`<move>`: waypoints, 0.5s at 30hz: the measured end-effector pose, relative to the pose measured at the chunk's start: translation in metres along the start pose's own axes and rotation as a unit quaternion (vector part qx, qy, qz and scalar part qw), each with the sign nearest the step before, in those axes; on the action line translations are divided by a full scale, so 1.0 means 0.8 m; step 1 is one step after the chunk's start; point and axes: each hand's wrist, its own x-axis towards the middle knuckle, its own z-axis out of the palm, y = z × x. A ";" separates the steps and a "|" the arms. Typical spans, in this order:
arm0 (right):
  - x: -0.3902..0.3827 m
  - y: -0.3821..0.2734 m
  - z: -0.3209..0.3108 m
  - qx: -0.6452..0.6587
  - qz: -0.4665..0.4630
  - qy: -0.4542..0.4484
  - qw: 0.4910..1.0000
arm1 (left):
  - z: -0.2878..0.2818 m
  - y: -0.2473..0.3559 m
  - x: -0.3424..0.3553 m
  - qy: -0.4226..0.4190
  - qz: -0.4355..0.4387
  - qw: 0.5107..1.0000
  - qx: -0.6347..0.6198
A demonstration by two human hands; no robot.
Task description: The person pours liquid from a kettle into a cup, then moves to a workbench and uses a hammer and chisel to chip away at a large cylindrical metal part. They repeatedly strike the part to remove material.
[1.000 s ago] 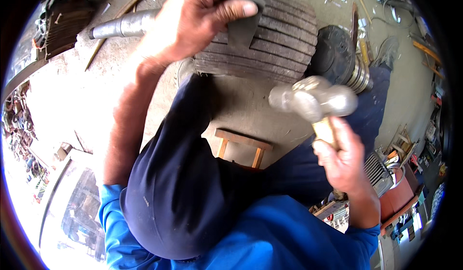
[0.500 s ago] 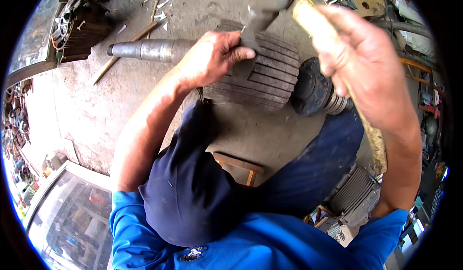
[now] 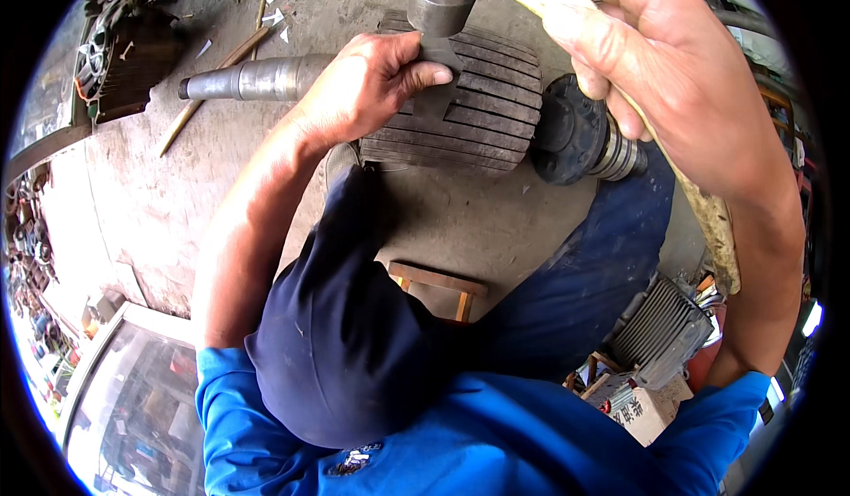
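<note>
While fingers (image 3: 428, 74) pinch sheet (image 3: 432, 104), metal hammerhead (image 3: 441, 12), grooved cylinder (image 3: 496, 97)

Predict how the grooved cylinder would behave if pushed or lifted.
The grooved cylinder is probably heavy for its size, judging by its solid-looking body and the thick metal shaft that seems joined to it. Its round shape makes it apt to roll if pushed crosswise. Its matte, ridged surface suggests it may not be very slippery.

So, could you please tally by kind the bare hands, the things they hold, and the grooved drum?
Bare hands: 2 (left hand, right hand)
Hammer: 1
Flat grey plate: 1
Grooved drum: 1
Total: 5
</note>
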 end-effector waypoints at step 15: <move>-0.022 -0.007 0.009 0.003 0.011 0.004 1.000 | 0.006 0.008 -0.001 0.071 0.107 0.991 -0.026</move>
